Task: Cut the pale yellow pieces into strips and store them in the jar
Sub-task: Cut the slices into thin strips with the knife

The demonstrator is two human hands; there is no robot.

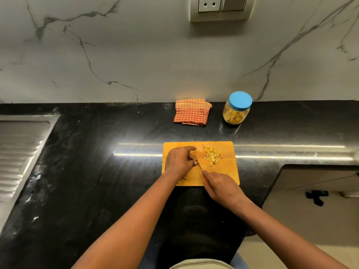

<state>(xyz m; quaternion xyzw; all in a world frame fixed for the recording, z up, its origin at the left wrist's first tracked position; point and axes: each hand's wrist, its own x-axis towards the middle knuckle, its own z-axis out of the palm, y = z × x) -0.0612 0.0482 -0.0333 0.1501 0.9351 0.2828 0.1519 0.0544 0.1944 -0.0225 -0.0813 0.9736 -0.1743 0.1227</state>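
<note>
- The left hand (180, 162) rests on the cutting board (230, 175) with its fingers curled down. Its fingertips are close against the knife (199, 163) blade, and whatever lies under them is hidden.
- The right hand (219, 184) grips the knife by the handle, with the blade pointing away from the person.
- Just beyond the right hand, right of the blade, a loose pile of pale yellow strips (212, 155) lies on the board.
- Well beyond the right hand, the jar (236, 113) stands on the black surface (97, 162). Its blue lid (240, 100) is on and there are yellow pieces inside.
- Beyond the left hand, a folded checked cloth (192, 112) lies to the left of the jar.
</note>
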